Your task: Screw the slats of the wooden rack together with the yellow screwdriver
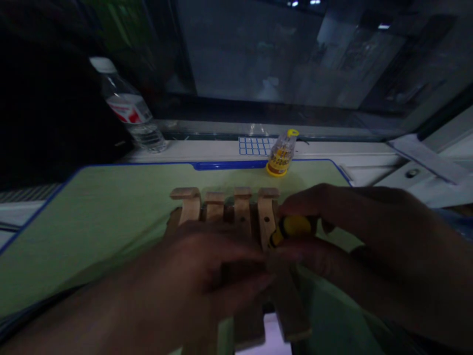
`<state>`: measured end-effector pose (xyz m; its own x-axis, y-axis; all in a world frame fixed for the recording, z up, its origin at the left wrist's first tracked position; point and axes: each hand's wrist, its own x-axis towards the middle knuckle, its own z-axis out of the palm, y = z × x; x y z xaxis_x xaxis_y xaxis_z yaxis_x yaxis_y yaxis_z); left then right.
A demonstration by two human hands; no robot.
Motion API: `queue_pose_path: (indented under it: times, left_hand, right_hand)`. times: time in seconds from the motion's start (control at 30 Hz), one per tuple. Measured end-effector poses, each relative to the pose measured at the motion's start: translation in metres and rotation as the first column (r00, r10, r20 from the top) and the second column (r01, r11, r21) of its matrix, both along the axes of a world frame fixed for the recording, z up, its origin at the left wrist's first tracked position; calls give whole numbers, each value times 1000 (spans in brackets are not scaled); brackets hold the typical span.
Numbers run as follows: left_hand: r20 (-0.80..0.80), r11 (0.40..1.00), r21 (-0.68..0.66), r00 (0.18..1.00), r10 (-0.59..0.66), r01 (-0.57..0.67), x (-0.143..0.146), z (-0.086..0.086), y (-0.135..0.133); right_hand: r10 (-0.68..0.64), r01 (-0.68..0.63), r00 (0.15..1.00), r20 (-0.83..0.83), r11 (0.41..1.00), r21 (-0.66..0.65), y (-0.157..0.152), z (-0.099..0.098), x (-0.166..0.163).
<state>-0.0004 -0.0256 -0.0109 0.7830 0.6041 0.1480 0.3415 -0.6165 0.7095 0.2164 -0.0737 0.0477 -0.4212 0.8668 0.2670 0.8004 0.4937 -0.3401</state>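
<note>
A wooden rack-like piece (190,209) with several slats, curled at their far ends, lies in front of me. Its rightmost slat (267,224) has a dark round hole. My right hand (354,231) is closed round the yellow-and-black handle of a stubby screwdriver (295,226), tilted with its narrow end toward that slat; the tip is hidden. From the left, my left hand (207,266) reaches across the wood, covering its middle. Its thumb and forefinger pinch at the near part of the right slat (290,305). Whether a screw sits between them cannot be made out.
A pale green board (121,197) with a blue edge lies beneath the work. At its back stands a small yellow-capped bottle (283,155). On the white sill are a water bottle (133,108) and a blue-gridded sheet (254,146). A dark window (258,59) rises behind.
</note>
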Motion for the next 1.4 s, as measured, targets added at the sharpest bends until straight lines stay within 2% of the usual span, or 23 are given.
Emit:
queue_pose_path:
  times: [0.07,0.17,0.23,0.43,0.6,0.8,0.9,1.13,1.4]
  left_hand:
    - [-57,998,6,996,61,-61,5,4,11]
    - [-40,992,80,994,100,-97,13,3,20]
    - [-4,991,56,993,118,-118,18,2,23]
    - [40,997,-79,999,-3,6,27,4,30]
    - [80,999,-34,997,-20,23,28,1,31]
    - [38,999,5,999,-34,34,29,2,31]
    - [36,998,11,998,-57,56,28,1,32]
    - [41,996,-7,995,-86,87,25,-2,35]
    - [35,994,-23,994,-104,105,24,-5,36]
  right_hand:
    - [33,-33,999,-8,999,-15,2,2,-1]
    - [60,-60,998,-12,998,7,4,3,-2]
    - [61,-61,998,6,997,44,5,3,0]
    - [24,-38,996,83,985,170,6,3,3]
    - [10,-25,996,89,985,169,6,3,2]
    - [77,-70,996,-33,983,172,1,7,5]
    - [120,-121,993,16,977,177,-1,10,4]
    - [133,-138,990,39,974,181,1,8,2]
    - [100,-105,994,34,980,169,2,8,0]
